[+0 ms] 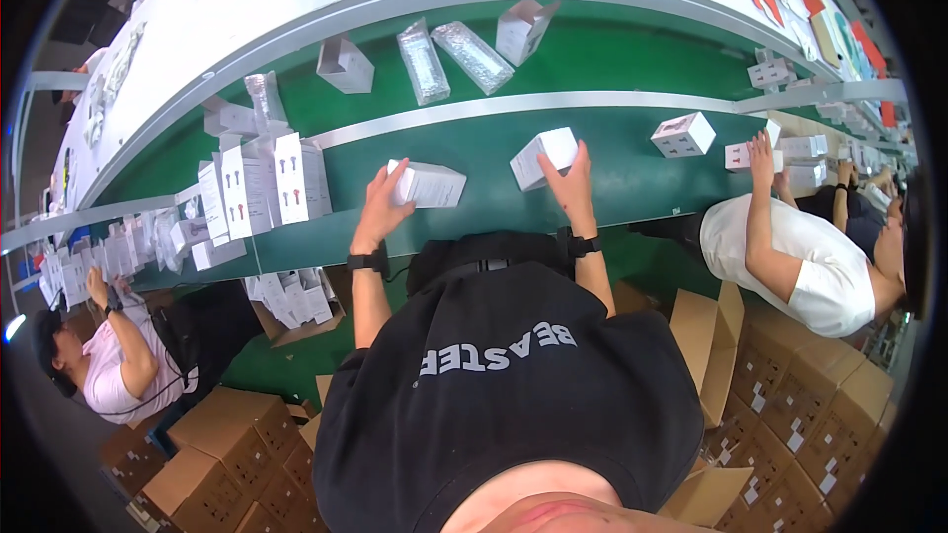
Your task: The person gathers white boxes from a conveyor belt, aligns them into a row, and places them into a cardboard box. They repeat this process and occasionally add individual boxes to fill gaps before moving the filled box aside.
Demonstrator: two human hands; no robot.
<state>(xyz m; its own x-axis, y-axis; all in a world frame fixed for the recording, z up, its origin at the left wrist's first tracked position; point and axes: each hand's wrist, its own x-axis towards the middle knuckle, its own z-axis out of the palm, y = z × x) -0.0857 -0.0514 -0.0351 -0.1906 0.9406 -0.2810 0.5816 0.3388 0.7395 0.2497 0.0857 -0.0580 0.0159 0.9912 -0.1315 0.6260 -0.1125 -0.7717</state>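
Observation:
My left hand is closed around the left end of a small white carton, which lies on its side on the green bench. To its right, my right hand grips the near right corner of another white carton, its thumb on the front and its fingers along the side. This second carton sits at an angle, and I cannot tell whether it is lifted off the surface. Left of my left hand, several white cartons with small product pictures stand upright in a group.
Beyond a pale rail, bubble-wrapped packs and opened white cartons rest on a green strip. Farther right lies a single carton. Co-workers sit at both sides, one in a white shirt. Brown shipping boxes are stacked behind me.

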